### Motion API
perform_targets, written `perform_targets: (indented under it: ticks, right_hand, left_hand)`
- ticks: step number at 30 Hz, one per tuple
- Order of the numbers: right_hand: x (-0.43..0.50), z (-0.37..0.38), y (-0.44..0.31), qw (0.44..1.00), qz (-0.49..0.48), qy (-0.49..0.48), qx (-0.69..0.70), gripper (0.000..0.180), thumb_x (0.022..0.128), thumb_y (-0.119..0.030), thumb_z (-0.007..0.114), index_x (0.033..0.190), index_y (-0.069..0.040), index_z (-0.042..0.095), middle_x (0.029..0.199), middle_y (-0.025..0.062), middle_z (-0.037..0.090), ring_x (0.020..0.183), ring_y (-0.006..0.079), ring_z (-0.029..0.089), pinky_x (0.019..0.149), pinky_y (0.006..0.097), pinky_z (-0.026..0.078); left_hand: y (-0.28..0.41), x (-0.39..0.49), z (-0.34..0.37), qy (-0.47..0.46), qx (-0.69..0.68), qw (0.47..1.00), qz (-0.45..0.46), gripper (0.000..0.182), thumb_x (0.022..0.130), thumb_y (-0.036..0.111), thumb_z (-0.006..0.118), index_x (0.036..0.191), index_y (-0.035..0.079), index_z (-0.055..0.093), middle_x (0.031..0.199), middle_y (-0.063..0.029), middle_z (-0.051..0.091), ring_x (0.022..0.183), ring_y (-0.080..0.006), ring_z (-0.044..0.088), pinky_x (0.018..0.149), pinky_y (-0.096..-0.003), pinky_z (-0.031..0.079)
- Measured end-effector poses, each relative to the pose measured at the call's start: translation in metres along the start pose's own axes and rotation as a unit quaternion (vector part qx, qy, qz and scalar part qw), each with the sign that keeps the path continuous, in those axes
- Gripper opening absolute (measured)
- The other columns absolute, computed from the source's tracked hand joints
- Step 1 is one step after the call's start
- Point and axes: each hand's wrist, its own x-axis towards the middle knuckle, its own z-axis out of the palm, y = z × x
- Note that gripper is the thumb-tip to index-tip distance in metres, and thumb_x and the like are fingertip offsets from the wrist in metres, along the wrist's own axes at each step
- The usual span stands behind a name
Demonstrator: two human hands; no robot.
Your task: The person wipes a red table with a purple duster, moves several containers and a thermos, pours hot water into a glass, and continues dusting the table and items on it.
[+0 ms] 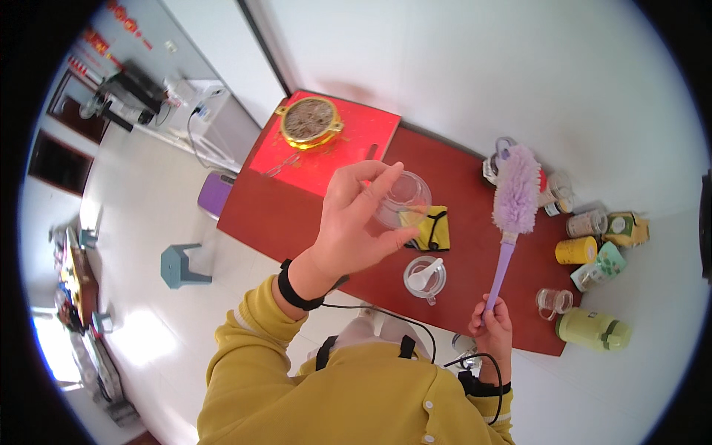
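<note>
My left hand grips a clear round cup or bowl between thumb and fingers, raised over the table. In my right hand is the lilac handle of a fluffy duster, its head pointing away from me towards the wall. Partly hidden behind the clear vessel lies a folded yellow cloth with dark edging. Nearer to me, a clear glass mug stands with a white spoon in or across it.
The red-brown table runs along the wall. A gold two-handled pot filled with grainy grey-brown material sits on a red sheet. Along the right stand jars, a yellow canister, another glass mug and a green bottle. A blue-grey stool is on the floor.
</note>
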Motion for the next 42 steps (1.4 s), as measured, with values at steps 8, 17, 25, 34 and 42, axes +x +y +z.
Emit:
perform_targets:
  ticks: [8, 17, 25, 34, 42]
  right_hand:
    - [0.002, 0.041, 0.004, 1.000, 0.011, -0.012, 0.000, 0.032, 0.097, -0.008, 0.061, 0.127, -0.009, 0.050, 0.102, 0.0040, 0.060, 0.086, 0.0144, 0.059, 0.071, 0.0310, 0.050]
    - [-0.007, 0.063, 0.013, 1.000, 0.000, -0.001, -0.025, 0.036, 0.095, -0.004, 0.060, 0.129, -0.009, 0.050, 0.096, 0.0050, 0.058, 0.077, 0.0129, 0.054, 0.068, 0.0299, 0.047]
    - [-0.025, 0.056, 0.013, 0.988, 0.074, 0.116, -0.076, 0.012, 0.102, -0.015, 0.053, 0.110, -0.007, 0.054, 0.075, -0.0009, 0.048, 0.048, 0.0040, 0.032, 0.042, 0.0199, 0.024]
    - [-0.042, 0.071, 0.012, 0.949, 0.058, 0.186, -0.250, 0.019, 0.104, -0.019, 0.053, 0.116, -0.007, 0.059, 0.067, -0.0060, 0.042, 0.049, 0.0002, 0.031, 0.042, 0.0195, 0.021]
    - [0.008, 0.076, 0.090, 0.869, -0.042, -0.014, -0.493, 0.034, 0.099, -0.019, 0.057, 0.131, -0.007, 0.057, 0.087, 0.0112, 0.068, 0.075, 0.0259, 0.066, 0.069, 0.0383, 0.052]
  left_hand:
    - [0.015, -0.025, -0.083, 0.076, 0.070, 0.995, 0.017, 0.079, 0.055, 0.017, 0.091, 0.128, 0.005, 0.063, 0.118, -0.0086, 0.058, 0.099, -0.0264, 0.055, 0.077, -0.0374, 0.046]
    - [-0.123, -0.133, -0.094, 0.060, 0.074, 0.917, -0.388, 0.066, 0.070, 0.025, 0.083, 0.128, 0.003, 0.060, 0.127, -0.0172, 0.058, 0.116, -0.0334, 0.059, 0.098, -0.0415, 0.049]
    - [-0.257, -0.172, -0.035, -0.006, 0.135, 0.891, -0.432, 0.080, 0.070, 0.035, 0.082, 0.138, 0.005, 0.051, 0.138, -0.0211, 0.052, 0.130, -0.0359, 0.049, 0.105, -0.0445, 0.046]
    - [-0.318, -0.155, 0.039, -0.073, 0.153, 0.870, -0.462, 0.094, 0.070, 0.038, 0.083, 0.143, -0.002, 0.041, 0.149, -0.0223, 0.043, 0.138, -0.0365, 0.042, 0.114, -0.0426, 0.038]
    - [-0.281, -0.187, 0.021, -0.023, 0.132, 0.879, -0.457, 0.090, 0.082, 0.045, 0.075, 0.147, -0.005, 0.037, 0.149, -0.0272, 0.042, 0.140, -0.0390, 0.039, 0.116, -0.0440, 0.034]
